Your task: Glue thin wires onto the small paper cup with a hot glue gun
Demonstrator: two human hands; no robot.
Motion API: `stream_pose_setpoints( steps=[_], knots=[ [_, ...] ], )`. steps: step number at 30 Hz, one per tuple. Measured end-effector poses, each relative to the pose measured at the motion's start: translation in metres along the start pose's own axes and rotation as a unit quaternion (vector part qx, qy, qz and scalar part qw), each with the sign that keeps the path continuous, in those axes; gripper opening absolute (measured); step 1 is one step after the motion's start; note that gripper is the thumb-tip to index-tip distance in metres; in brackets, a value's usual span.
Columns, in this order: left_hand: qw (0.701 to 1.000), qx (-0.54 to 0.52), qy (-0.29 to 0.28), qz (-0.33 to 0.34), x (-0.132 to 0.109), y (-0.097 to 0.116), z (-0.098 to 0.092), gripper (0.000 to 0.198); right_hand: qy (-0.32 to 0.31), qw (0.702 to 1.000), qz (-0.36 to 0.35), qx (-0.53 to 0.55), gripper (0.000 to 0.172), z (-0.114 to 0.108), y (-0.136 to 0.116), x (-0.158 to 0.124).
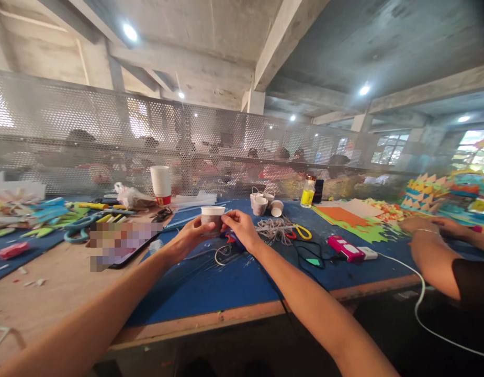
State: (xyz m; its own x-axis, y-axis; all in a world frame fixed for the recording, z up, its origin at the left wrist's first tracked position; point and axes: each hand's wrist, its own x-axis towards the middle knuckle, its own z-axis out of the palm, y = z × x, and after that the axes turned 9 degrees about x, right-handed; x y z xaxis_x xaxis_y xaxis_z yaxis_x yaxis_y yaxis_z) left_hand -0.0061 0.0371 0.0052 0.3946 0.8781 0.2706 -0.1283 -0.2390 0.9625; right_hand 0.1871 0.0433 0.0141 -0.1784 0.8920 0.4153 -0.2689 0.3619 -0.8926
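Cup point(212, 213) is held upright by left hand point(193, 234) curled round its left side and right hand point(243, 229) pinched at its right; other cups point(259, 206) sit beyond it.

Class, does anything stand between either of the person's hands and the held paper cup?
Nothing visible does: the left hand holds the paper cup, the right hand is at its right edge, and the tangled cord lies to the right.

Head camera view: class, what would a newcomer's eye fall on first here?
Probably the white-rimmed cup at the centre, in the left hand, with the right hand at its side. Next might come the tall stack of white cups farther back, left of centre, and the bright orange sheet to the right.
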Motion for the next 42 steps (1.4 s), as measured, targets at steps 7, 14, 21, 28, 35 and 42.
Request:
stream_pose_setpoints(
  steps=[7,14,21,28,35,42],
  knots=[
    [1.0,-0.002,0.0,-0.007,0.0,0.001,0.004,0.046,-0.015,0.999,-0.02,-0.046,0.028,0.002,-0.001,-0.003],
    [1.0,0.007,0.007,-0.012,0.0,0.0,0.004,0.047,-0.017,0.997,-0.029,-0.069,0.027,0.0,0.002,-0.003],
    [1.0,0.003,0.005,-0.021,-0.002,0.003,0.007,0.049,-0.006,0.995,-0.05,-0.091,0.026,0.001,0.0,-0.005],
    [1.0,-0.003,0.008,-0.03,-0.004,0.005,0.008,0.049,0.005,0.992,-0.047,-0.12,0.024,0.003,-0.005,-0.008],
    [0.999,-0.008,0.0,-0.032,-0.005,0.007,0.009,0.044,0.001,0.991,-0.05,-0.122,0.019,0.005,-0.009,-0.011],
    [0.999,-0.021,0.002,-0.041,-0.004,0.004,0.008,0.042,-0.006,0.992,-0.047,-0.116,0.016,0.004,-0.009,-0.009]
  ],
)
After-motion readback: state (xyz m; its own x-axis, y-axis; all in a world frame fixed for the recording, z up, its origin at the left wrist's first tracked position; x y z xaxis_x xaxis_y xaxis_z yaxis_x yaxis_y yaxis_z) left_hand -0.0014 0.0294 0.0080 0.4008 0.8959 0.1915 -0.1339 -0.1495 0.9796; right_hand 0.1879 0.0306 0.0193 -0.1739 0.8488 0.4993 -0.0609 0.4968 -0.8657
